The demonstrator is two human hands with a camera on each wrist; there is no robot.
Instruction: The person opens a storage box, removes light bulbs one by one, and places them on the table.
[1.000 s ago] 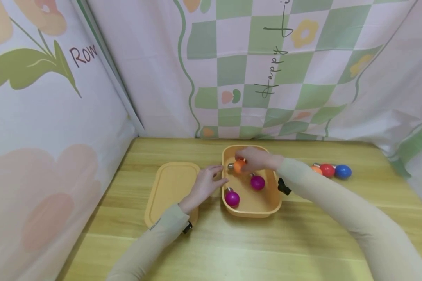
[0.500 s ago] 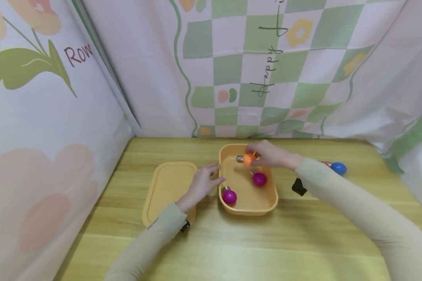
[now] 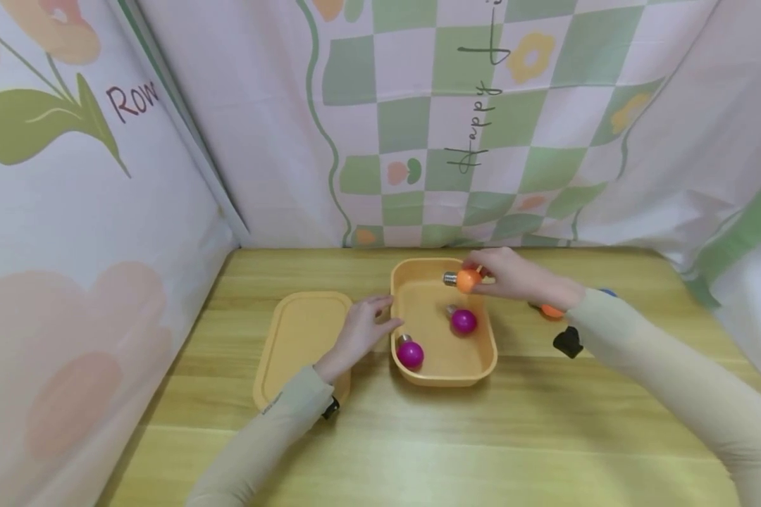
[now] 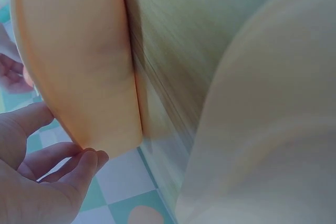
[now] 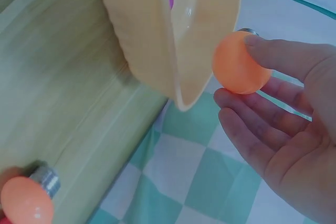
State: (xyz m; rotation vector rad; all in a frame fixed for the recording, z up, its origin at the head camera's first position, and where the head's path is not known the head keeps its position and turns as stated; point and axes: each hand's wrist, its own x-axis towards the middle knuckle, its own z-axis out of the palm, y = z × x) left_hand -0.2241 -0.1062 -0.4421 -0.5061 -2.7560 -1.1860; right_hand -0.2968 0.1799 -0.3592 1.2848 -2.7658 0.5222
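Note:
In the head view my right hand (image 3: pixel 514 274) pinches an orange light bulb (image 3: pixel 468 280) over the right rim of the yellow-orange box (image 3: pixel 444 381). Its metal screw base points left. The right wrist view shows thumb and fingertips on the orange globe, outside the box wall. Two purple bulbs lie inside the box, one in the near left corner (image 3: pixel 410 355) and another near the right wall (image 3: pixel 463 322). My left hand (image 3: pixel 359 334) holds the box's left rim, with the thumb over the edge and fingers against the outer wall in the left wrist view.
A flat yellow lid (image 3: pixel 304 331) lies left of the box, partly under my left forearm. Right of the box, another orange bulb (image 3: pixel 552 310) and a blue bulb (image 3: pixel 608 291) show beside my right forearm. A curtain (image 3: pixel 456 176) hangs behind the wooden table.
My right hand has lifted the orange bulb up from inside the box and carried it right to the rim. The left hand stays at the left rim.

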